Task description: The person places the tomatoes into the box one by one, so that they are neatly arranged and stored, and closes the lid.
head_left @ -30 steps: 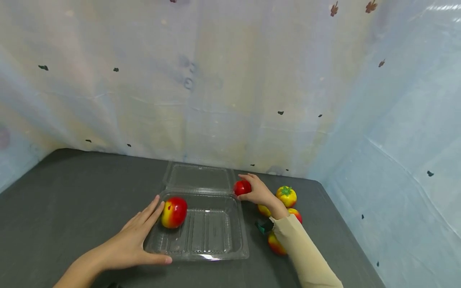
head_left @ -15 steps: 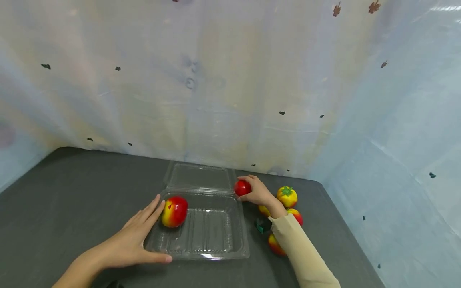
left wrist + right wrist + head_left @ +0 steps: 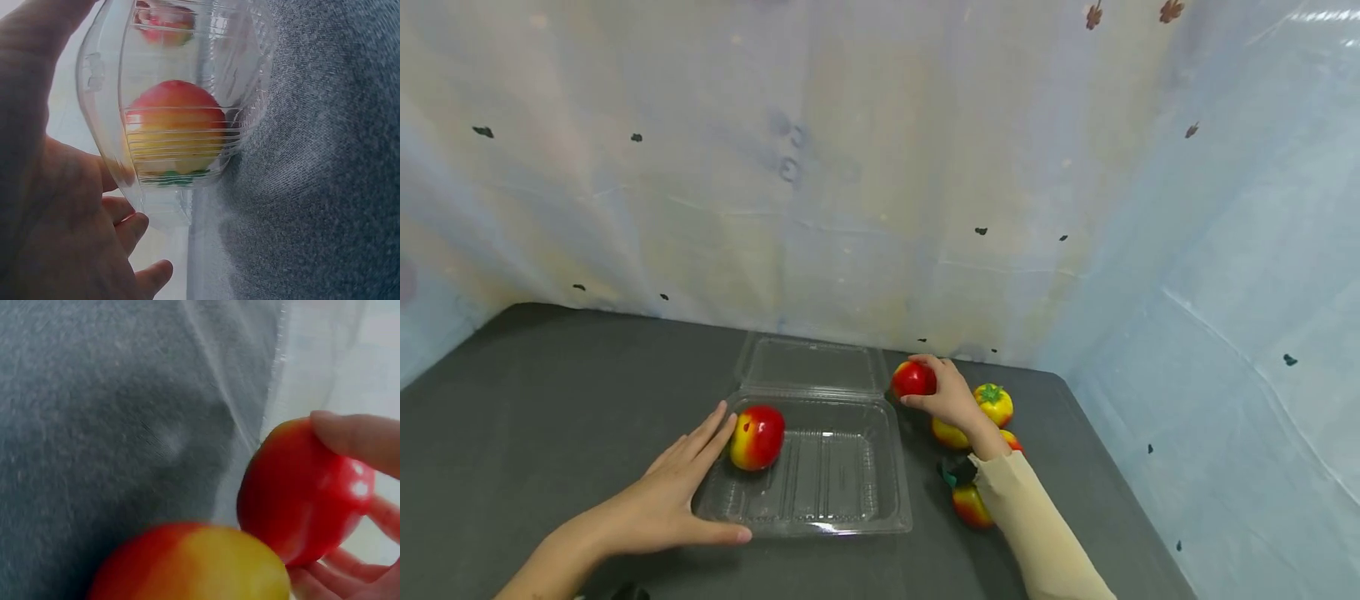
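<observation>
My right hand holds a red fruit with a little yellow between thumb and fingertips, beside the back right corner of a clear plastic clamshell box. In the right wrist view the thumb presses one side of this fruit and the other fingers support the opposite side. My left hand lies spread along the box's left side, thumb near the front edge, fingertips at the left rim. Inside the box, near that rim, sits one red-and-yellow fruit; through the wall its green leafy end shows.
The box's lid lies folded back towards the plastic-sheeted wall. Several more red-and-yellow fruits, among them one with a green top and one nearer the front, rest right of the box on the dark table, partly behind the right arm.
The right hand has lifted the fruit slightly up and to the right, and it is turned so that some yellow shows. The left hand has stayed at the box's side.
</observation>
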Available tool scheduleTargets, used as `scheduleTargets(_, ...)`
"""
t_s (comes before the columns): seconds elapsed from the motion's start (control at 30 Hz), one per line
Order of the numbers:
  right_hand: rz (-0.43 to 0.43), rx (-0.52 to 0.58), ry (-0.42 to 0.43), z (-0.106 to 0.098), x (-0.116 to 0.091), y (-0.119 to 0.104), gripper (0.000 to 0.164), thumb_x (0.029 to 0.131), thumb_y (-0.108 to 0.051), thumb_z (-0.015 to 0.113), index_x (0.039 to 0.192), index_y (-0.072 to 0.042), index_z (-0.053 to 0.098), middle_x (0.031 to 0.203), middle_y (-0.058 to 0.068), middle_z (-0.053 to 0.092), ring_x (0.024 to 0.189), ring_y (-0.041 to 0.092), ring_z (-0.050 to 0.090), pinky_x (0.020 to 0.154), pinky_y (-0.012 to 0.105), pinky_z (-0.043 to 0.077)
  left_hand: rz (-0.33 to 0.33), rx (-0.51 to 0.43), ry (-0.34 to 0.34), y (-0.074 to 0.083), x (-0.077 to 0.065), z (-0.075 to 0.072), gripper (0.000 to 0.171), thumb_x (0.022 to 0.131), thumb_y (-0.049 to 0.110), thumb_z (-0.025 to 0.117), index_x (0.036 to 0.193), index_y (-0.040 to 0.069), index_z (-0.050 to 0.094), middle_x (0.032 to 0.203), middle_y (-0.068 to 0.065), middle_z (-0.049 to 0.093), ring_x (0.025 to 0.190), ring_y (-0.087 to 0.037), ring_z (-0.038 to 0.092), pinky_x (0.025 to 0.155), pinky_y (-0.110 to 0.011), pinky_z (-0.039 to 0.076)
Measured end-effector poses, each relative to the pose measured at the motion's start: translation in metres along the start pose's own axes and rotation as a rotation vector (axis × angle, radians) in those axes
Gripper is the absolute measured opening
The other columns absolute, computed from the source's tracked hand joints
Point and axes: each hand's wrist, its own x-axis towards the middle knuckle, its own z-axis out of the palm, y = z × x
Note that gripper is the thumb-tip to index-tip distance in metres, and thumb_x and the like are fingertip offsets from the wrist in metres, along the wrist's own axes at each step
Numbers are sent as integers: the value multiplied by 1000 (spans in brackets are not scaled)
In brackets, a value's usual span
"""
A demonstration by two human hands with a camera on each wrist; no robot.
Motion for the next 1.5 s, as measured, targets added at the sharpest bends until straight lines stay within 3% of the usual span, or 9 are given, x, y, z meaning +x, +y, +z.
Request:
scheduleTargets(0.27,-35,94,54,-10,-12,3,65,80,-23,78,137,-16,48,134,12,51,117,32,53,95,47,50,16,-12,-5,-1,0,-3,122,65,57,80,156,16,10,162,-11,0,141,-50,15,104,-74,13)
scheduleTargets(0.6,-98,150,81,-13,-22,-1,66,79,-22,79,136,-15,46,134,10,53,124,31,51,104,51,43,9,-9,-15,-2,4,-3,123,64,60,79,156,15,10,162,-14,1,141,-50,14,108,-71,5)
scheduleTargets(0.87,-122,111,52,-26,-33,-19,64,81,-22,78,136,-16,45,134,7,53,126,28,50,107,48,41,25,-13,-8,2,6,1,123,66,63,77,156,14,9,162,-12,0,142,-49,11,111,-67,-3)
scheduleTargets(1.0,-145,135,34,-30,-37,-29,65,80,-23,79,135,-19,44,135,6,53,126,29,50,105,48,42,19,0,-5,4,8,2,124,65,64,76,156,14,10,162,-12,0,142,-48,11,111,-68,-1)
scheduleTargets(1.5,-290,122,-88,-16,-46,-60,64,79,-24,80,132,-17,45,129,4,56,118,24,56,101,43,47,14,25,-16,10,14,4,124,64,68,74,155,13,11,162,-12,2,143,-46,12,110,-69,4)
